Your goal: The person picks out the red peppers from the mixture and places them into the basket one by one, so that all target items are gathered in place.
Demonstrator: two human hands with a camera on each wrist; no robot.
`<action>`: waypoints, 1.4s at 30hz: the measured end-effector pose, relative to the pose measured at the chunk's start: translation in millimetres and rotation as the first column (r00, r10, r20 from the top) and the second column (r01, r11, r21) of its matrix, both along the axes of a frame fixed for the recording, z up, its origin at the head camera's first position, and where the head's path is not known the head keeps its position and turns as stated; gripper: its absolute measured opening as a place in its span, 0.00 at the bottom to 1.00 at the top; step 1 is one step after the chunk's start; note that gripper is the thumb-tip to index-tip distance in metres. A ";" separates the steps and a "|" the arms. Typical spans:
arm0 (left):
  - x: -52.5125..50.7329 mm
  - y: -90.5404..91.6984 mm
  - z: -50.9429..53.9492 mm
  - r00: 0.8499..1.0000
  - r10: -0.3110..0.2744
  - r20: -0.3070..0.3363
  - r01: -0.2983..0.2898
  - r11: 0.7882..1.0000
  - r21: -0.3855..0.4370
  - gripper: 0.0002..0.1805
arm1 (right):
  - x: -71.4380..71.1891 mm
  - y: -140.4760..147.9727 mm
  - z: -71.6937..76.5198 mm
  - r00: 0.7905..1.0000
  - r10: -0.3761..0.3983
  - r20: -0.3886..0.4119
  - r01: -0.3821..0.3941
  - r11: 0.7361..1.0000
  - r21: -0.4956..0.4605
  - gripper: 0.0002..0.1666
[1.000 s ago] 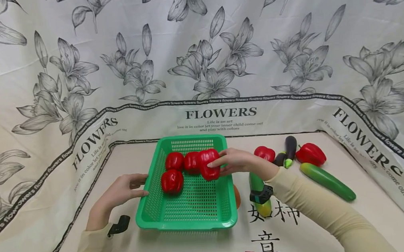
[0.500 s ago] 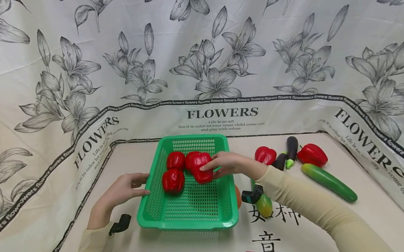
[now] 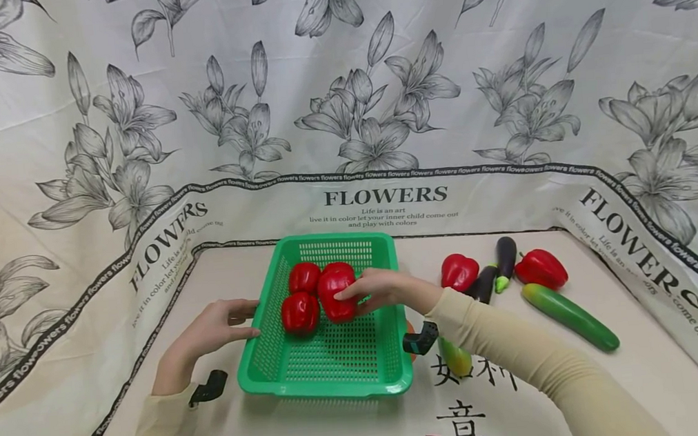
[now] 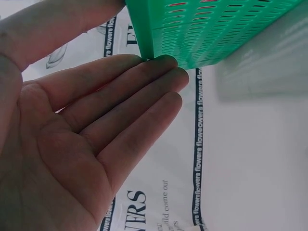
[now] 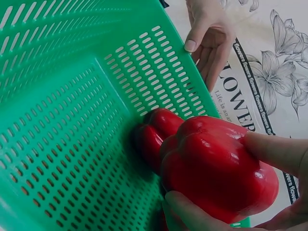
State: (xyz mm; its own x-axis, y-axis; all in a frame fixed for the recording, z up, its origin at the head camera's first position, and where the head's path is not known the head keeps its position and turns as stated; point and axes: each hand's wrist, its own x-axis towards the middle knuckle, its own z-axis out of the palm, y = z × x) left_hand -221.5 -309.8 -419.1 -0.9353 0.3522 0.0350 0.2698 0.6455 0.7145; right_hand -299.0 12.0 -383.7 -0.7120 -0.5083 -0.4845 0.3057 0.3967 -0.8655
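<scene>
A green perforated basket [image 3: 333,390] sits on the table in front of me. My right hand [image 3: 375,289] pinches a red bell pepper [image 5: 216,168] between thumb and fingers over the basket's inside. Two other red bell peppers, a rear one [image 3: 304,277] and a nearer one [image 3: 300,314], lie along the basket's left side. The held pepper hides most of what is behind it. At the left rim, my left hand [image 3: 212,329] touches the basket; in the left wrist view its nearly straight fingers [image 4: 144,103] meet the outer wall.
To the right lie a red bell pepper [image 3: 459,270], another red bell pepper [image 3: 542,269], two eggplants [image 3: 505,257] and a long green vegetable [image 3: 571,316]. A green-yellow vegetable [image 3: 457,359] is partly under my right forearm. Flower-printed cloth [image 3: 378,118] walls the table's back and sides.
My right hand has carried the red bell pepper leftward across the basket, closer to the two peppers at its left side. The left hand stays at the rim.
</scene>
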 end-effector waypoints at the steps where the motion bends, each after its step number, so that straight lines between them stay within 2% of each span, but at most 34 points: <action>1: 0.0 0.2 0.1 1.000 -0.001 0.000 0.001 1.000 0.000 0.32 | -0.3 -0.9 -0.3 1.000 -0.002 -0.002 0.002 1.000 0.005 0.26; 10: -0.9 0.1 -0.6 1.000 0.004 0.005 -0.004 1.000 -0.005 0.32 | -2.6 -7.4 -5.9 0.997 -0.064 0.037 0.063 0.998 0.018 0.31; 22: -0.9 -0.3 0.2 1.000 0.019 0.009 -0.019 1.000 -0.020 0.32 | -6.1 -11.8 -22.4 0.994 -0.094 0.063 0.091 0.995 0.044 0.36; 30: -0.2 -0.2 0.7 1.000 0.014 0.011 -0.014 1.000 -0.021 0.33 | -6.1 -15.3 -27.2 0.992 -0.078 0.100 0.075 0.997 0.037 0.37; 42: 0.6 -0.4 -0.2 1.000 0.009 0.009 -0.009 1.000 -0.010 0.32 | -7.6 -17.4 -36.0 0.992 -0.092 0.090 0.085 0.994 0.073 0.32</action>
